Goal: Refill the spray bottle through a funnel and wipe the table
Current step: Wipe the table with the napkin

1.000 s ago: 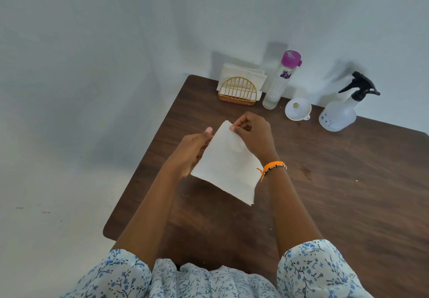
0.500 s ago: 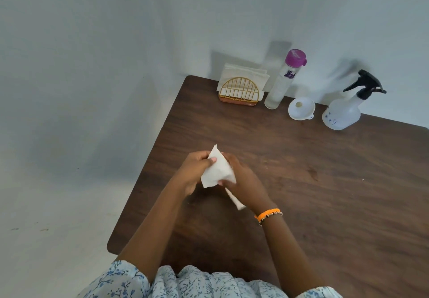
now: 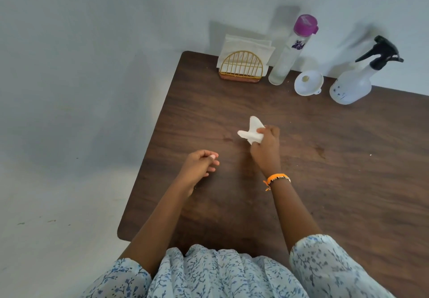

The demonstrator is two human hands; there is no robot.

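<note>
Wiping step starting: right hand (image 3: 264, 151) is clutching bunched napkin (image 3: 251, 130) over tabletop (image 3: 348, 181); left hand (image 3: 199, 165) idling, loosely curled, grip released. Next: pressing down, sweeping.

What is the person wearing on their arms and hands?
Both forearms are bare. The sleeves end near the elbows and are pale cloth with a small blue flower print, like the rest of the clothing. On the wrist of the right hand sits an orange bracelet with a thin beaded string beside it. The left hand has no bracelet, and no gloves or rings show.
</note>
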